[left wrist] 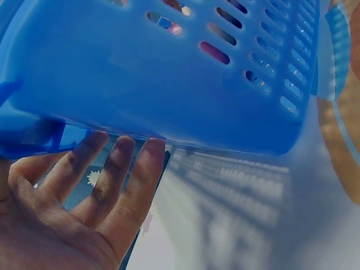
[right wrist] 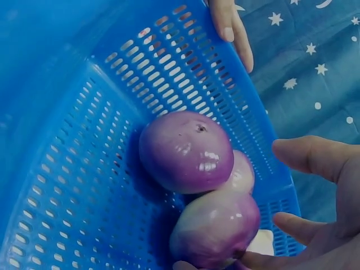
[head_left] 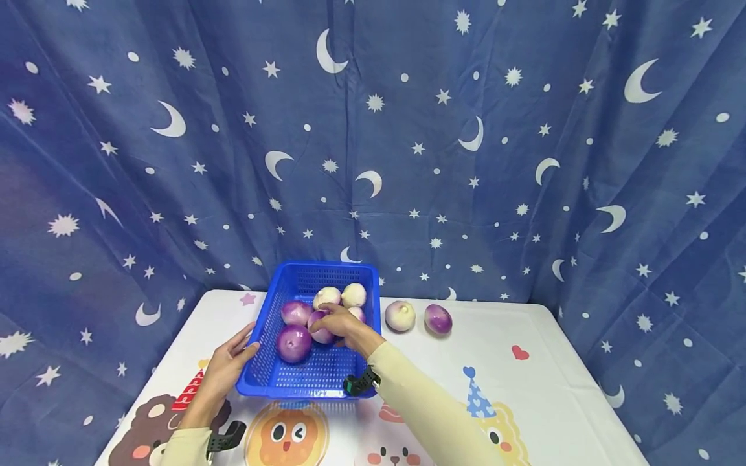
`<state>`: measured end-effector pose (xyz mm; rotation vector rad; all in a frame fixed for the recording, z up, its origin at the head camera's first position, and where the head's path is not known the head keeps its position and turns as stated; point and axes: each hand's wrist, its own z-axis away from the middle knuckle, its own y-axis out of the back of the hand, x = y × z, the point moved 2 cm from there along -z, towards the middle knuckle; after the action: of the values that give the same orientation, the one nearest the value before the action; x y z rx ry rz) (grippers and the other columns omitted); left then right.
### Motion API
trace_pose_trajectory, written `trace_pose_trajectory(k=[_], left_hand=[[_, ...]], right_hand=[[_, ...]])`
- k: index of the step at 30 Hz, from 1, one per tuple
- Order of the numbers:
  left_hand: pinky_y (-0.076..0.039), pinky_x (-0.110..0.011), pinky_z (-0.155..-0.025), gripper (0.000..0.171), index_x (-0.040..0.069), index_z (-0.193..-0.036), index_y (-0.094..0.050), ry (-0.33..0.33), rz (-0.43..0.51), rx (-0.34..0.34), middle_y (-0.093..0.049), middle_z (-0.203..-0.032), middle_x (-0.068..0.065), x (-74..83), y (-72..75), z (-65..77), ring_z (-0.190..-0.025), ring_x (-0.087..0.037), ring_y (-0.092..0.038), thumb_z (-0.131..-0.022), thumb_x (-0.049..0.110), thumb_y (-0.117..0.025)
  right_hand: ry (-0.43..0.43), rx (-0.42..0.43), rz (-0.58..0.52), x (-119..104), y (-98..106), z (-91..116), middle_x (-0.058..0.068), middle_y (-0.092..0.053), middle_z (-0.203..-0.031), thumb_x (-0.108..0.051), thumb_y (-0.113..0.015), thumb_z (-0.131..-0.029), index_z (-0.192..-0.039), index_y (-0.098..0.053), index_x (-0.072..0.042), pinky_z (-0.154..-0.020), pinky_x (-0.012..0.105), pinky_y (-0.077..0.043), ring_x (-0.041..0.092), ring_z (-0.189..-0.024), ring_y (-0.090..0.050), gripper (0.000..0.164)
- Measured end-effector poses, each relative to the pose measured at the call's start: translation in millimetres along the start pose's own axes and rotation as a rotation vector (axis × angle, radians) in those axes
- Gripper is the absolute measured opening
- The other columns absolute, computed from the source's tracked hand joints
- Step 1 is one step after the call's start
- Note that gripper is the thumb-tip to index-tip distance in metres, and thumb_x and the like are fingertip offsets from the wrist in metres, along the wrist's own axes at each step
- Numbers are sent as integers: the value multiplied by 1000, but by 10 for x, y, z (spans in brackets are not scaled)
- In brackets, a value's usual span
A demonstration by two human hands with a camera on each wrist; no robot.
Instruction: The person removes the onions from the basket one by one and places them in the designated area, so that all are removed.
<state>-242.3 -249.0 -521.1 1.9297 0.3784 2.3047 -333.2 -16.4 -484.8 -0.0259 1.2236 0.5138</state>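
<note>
A blue plastic basket with slotted walls holds several purple-and-white onions, including a round purple onion toward its left side. My left hand holds the basket's left rim, thumb at the edge and fingertips against the outer wall. Inside the basket, my right hand reaches over a purple-and-white onion. Its fingers are spread, with fingertips at that onion's lower end, while the thumb stands apart from it. Paler onions lie beyond this hand, one partly hidden behind it.
Right of the basket, a pale onion and a purple onion lie on the white table cover, which has cartoon prints. A blue curtain with moons and stars hangs behind the table.
</note>
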Motion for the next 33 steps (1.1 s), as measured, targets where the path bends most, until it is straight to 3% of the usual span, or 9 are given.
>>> trace_pose_trajectory(k=[8, 14, 17, 22, 33], left_hand=[[-36, -53, -115, 61, 23, -156, -29, -4, -15, -4, -37, -156, -15, 7, -36, 2, -139, -37, -45, -101, 33, -54], [-44, -45, -109, 60, 24, -155, -31, -10, -27, 4, -40, -155, -14, -8, -54, 9, -135, -35, -50, -101, 34, -54], [-46, -43, -107, 60, 24, -155, -32, -19, -37, 8, -42, -153, -14, -25, -55, 9, -133, -34, -53, -101, 35, -55], [-40, -50, -111, 60, 24, -155, -32, -28, -43, 10, -43, -153, -13, -42, -55, 13, -135, -35, -51, -101, 36, -55], [-41, -50, -111, 61, 23, -156, -30, -25, -40, 15, -41, -154, -14, -12, -15, 10, -136, -36, -49, -101, 36, -54]], right_hand=[[-38, -44, 116, 52, -23, -25, 13, -46, -146, -11, -75, -78, -145, -47, -17, -92, 72, -44, 38, -124, -54, 73], [-46, -76, 115, 127, -7, -69, 18, -46, -143, -4, -74, -79, -139, -53, -16, -90, 74, -44, 44, -125, -52, 64], [-55, -93, 101, 167, 5, -92, 19, -51, -136, 0, -72, -79, -133, -58, -14, -90, 74, -45, 43, -119, -56, 57], [-57, -120, 101, 192, 17, -121, 15, -57, -122, 1, -72, -81, -126, -63, -13, -87, 67, -50, 33, -98, -63, 49], [13, -135, 87, 75, 43, -57, 9, -58, -127, -3, -72, -81, -127, -64, -17, -84, 62, -53, 27, -97, -61, 49]])
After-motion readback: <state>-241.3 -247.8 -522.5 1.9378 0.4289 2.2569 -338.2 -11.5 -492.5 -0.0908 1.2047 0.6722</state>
